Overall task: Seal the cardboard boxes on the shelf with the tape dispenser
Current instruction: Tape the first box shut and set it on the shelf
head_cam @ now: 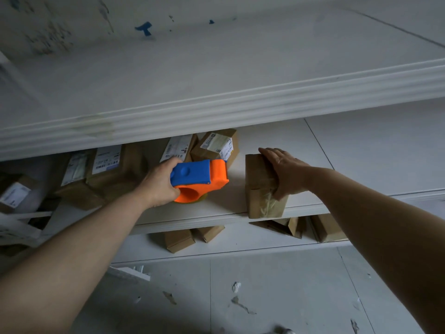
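Orange and blue, the tape dispenser (199,179) sits at the centre of the frame on the white middle shelf (216,209). The left hand (159,182) grips its blue handle with curled fingers. Just to the right, not touching it, a cardboard box (261,189) stands at the shelf's front edge. The right hand (286,172) holds it, fingers stretched along its top and thumb hooked over the taped near end. Labelled boxes (108,174) crowd the shelf to the left and behind. Smaller boxes (179,239) lie on the shelf below.
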Available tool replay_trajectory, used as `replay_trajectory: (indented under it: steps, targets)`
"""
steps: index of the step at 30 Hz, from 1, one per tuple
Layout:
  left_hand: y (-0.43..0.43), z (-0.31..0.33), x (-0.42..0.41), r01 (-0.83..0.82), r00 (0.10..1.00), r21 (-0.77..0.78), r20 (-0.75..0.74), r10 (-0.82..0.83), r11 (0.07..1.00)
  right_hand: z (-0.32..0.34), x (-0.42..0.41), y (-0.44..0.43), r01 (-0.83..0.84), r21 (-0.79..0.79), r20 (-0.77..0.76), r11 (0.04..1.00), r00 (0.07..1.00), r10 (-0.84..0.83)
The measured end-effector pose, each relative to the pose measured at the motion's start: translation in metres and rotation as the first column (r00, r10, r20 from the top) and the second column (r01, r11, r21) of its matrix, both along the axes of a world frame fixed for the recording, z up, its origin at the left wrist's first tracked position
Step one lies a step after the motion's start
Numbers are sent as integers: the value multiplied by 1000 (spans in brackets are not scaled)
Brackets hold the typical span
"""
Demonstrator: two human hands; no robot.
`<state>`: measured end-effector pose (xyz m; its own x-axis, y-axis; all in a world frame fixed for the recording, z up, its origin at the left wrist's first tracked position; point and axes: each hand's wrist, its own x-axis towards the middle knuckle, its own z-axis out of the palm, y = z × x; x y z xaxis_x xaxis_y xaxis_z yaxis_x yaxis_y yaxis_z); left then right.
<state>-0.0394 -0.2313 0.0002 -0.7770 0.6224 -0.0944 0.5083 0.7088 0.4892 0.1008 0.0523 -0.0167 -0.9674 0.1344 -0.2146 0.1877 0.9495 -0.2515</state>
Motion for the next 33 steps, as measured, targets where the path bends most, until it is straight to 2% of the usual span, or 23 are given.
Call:
replay_trajectory:
  steps: [7,14,16,18,21,24,26,28,29,31,33]
  targets:
    - [9,-19,10,16,1000,-42,5,-16,999,-3,4,4,-4,35,19,999,1000,3]
    - [30,-30,20,56,998,-110,0,-57,992,-5,2,-18,-31,301,128,953,992,-8]
    - [33,-31,20,51,999,-108,-8,-52,993,2,-3,-29,-90,366,98,926,994,57]
    - [35,-31,20,45,999,-102,-3,-46,994,4,-10,-41,-146,364,104,920,988,116]
    - [33,-27,19,61,998,-103,17,-60,993,-2,-20,-50,-103,304,153,947,987,59]
    - [23,-19,15,44,999,-80,5,-44,996,1,-22,-39,-38,225,48,974,998,28]
    - [18,-10,13,30,999,-38,-13,-30,999,5,-16,-28,-6,3,-30,1000,1000,6]
    - [19,-1,14,43,998,-7,-45,-43,999,-1,-6,-18,28,-269,-92,963,994,-55]
    - [23,3,17,62,996,-14,-60,-63,998,-7,1,-14,44,-351,-90,935,993,-80]
    - [36,6,25,106,990,-61,-89,-111,993,-26,13,-5,83,-388,-57,918,992,-113]
    - [54,4,36,125,988,-63,-85,-130,990,-43,22,6,119,-331,-17,936,991,-132]
